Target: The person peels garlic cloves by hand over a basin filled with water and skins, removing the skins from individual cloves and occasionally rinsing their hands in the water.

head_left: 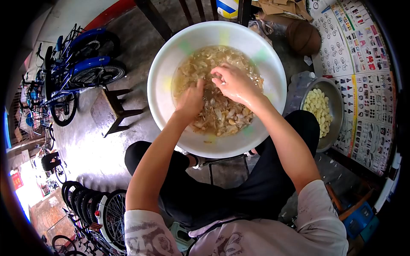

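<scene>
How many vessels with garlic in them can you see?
2: the white plastic basin, under the left hand and right hand; and the metal bowl, beside the right knee. Others may be hidden.

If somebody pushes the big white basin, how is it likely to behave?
The basin would probably feel heavy, since cloudy water and a broad layer of pale skins lie in it. A quick push might make the water slosh, as the top is open. Its smooth-looking wall could be slippery for a wet grip.
</scene>
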`<state>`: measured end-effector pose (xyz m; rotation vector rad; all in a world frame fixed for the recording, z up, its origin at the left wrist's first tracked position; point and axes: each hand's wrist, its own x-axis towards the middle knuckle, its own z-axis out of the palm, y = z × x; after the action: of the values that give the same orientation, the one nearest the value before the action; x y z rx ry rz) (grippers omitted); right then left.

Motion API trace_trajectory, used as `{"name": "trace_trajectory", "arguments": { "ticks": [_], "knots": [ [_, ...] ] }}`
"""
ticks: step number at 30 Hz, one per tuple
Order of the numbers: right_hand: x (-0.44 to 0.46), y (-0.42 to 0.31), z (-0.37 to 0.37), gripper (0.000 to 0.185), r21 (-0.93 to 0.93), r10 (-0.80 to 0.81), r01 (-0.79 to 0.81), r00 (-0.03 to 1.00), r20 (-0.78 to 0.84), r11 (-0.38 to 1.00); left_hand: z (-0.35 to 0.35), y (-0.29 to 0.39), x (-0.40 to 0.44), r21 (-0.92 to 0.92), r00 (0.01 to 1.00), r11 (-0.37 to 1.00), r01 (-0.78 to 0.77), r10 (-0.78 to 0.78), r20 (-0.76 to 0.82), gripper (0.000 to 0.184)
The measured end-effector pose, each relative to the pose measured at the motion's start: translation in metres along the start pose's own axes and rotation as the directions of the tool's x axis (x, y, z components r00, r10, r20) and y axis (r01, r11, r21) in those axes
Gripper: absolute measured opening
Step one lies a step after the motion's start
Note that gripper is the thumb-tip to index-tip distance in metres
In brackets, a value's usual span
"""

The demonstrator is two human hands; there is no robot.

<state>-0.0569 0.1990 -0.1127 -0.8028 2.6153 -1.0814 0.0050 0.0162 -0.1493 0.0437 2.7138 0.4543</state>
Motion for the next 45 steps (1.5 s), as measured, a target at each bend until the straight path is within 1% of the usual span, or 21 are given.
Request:
{"name": "trace_trajectory", "arguments": {
  "ticks": [1, 2, 3, 4, 5, 6, 8, 10, 13, 17, 27, 30, 33, 34, 35, 37, 38, 39, 40, 41, 45],
  "knots": [
    [0.003, 0.000, 0.000, 0.022, 0.001, 0.003, -0.003, 1.000, -0.001, 1.000, -0.011, 0.003, -0.001, 0.001, 1.000, 1.000, -0.002, 0.002, 0.002, 0.059],
    [0.007, 0.000, 0.001, 0.020, 0.095, 0.059, -0.065, 0.996, 0.064, 0.993, -0.023, 0.005, -0.005, -0.289, 0.994, 0.953, 0.095, -0.107, -0.025, 0.058],
    [0.009, 0.000, 0.003, 0.018, 0.186, 0.108, -0.132, 0.985, 0.134, 0.974, -0.029, 0.004, -0.008, -0.554, 0.975, 0.814, 0.173, -0.219, -0.018, 0.057],
    [0.010, -0.001, 0.008, 0.018, 0.186, 0.111, -0.134, 0.985, 0.131, 0.973, -0.026, 0.001, -0.010, -0.553, 0.976, 0.816, 0.171, -0.216, -0.017, 0.057],
    [0.011, -0.002, 0.016, 0.017, 0.305, 0.137, -0.169, 0.983, 0.123, 0.937, -0.022, -0.003, -0.010, -0.803, 0.962, 0.582, 0.130, -0.271, -0.041, 0.056],
    [0.012, -0.004, 0.022, 0.017, 0.418, 0.164, -0.199, 0.979, 0.119, 0.887, -0.023, -0.004, -0.012, -0.958, 0.944, 0.281, 0.055, -0.328, -0.042, 0.055],
    [0.011, -0.008, 0.032, 0.018, 0.401, 0.156, -0.186, 0.982, 0.105, 0.897, -0.026, -0.005, -0.018, -0.974, 0.952, 0.216, 0.074, -0.306, 0.005, 0.053],
    [0.012, -0.013, 0.038, 0.023, 0.594, 0.178, -0.209, 0.978, 0.111, 0.777, -0.030, 0.002, -0.022, -0.999, 0.955, 0.045, 0.014, -0.297, 0.000, 0.051],
    [0.014, -0.015, 0.039, 0.026, 0.616, 0.188, -0.241, 0.971, 0.151, 0.750, -0.029, 0.000, -0.024, -0.999, 0.952, -0.053, -0.011, -0.308, 0.006, 0.050],
    [0.015, -0.024, 0.032, 0.027, 0.572, 0.248, -0.339, 0.940, 0.233, 0.747, -0.021, -0.012, -0.025, -0.997, 0.951, -0.079, -0.008, -0.310, 0.017, 0.051],
    [0.014, -0.025, 0.024, 0.023, 0.598, 0.203, -0.286, 0.958, 0.203, 0.749, -0.048, 0.005, -0.032, -0.999, 0.947, -0.009, 0.044, -0.317, 0.045, 0.043],
    [0.014, -0.026, 0.017, 0.018, 0.658, 0.245, -0.331, 0.943, 0.224, 0.676, -0.046, 0.002, -0.031, -1.000, 0.954, 0.001, 0.022, -0.301, 0.021, 0.042],
    [0.016, -0.029, 0.004, 0.012, 0.766, 0.296, -0.417, 0.906, 0.303, 0.489, -0.046, -0.005, -0.032, -1.000, 0.958, 0.007, 0.021, -0.285, 0.018, 0.041],
    [0.016, -0.029, 0.002, 0.012, 0.768, 0.297, -0.411, 0.908, 0.296, 0.491, -0.048, -0.006, -0.029, -0.999, 0.964, 0.001, 0.033, -0.264, 0.032, 0.041],
    [0.015, -0.030, -0.001, 0.013, 0.809, 0.343, -0.429, 0.890, 0.302, 0.402, -0.051, -0.008, -0.027, -1.000, 0.967, 0.005, 0.024, -0.253, 0.022, 0.041],
    [0.016, -0.026, -0.010, 0.017, 0.848, 0.400, -0.444, 0.861, 0.314, 0.290, -0.059, -0.012, -0.028, -0.983, 0.963, 0.168, 0.073, -0.269, 0.026, 0.040],
    [0.016, -0.024, -0.013, 0.017, 0.848, 0.402, -0.441, 0.862, 0.309, 0.294, -0.062, -0.013, -0.029, -0.983, 0.964, 0.168, 0.070, -0.264, 0.023, 0.040],
    [0.017, -0.023, -0.015, 0.017, 0.840, 0.399, -0.416, 0.877, 0.268, 0.349, -0.065, -0.015, -0.031, -0.784, 0.966, 0.620, -0.044, -0.173, -0.191, 0.041],
    [0.017, -0.022, -0.016, 0.018, 0.829, 0.395, -0.392, 0.889, 0.230, 0.400, -0.072, -0.013, -0.034, -0.383, 0.943, 0.913, -0.142, 0.007, -0.333, 0.042],
    [0.017, -0.021, -0.016, 0.018, 0.829, 0.397, -0.393, 0.888, 0.231, 0.397, -0.081, -0.006, -0.043, -0.170, 0.957, 0.982, -0.076, 0.024, -0.288, 0.043],
    [0.017, -0.018, -0.010, 0.021, 0.801, 0.350, -0.378, 0.909, 0.226, 0.464, -0.082, 0.005, -0.054, -0.104, 0.979, 0.995, -0.005, -0.016, -0.202, 0.044]
  ]
}}
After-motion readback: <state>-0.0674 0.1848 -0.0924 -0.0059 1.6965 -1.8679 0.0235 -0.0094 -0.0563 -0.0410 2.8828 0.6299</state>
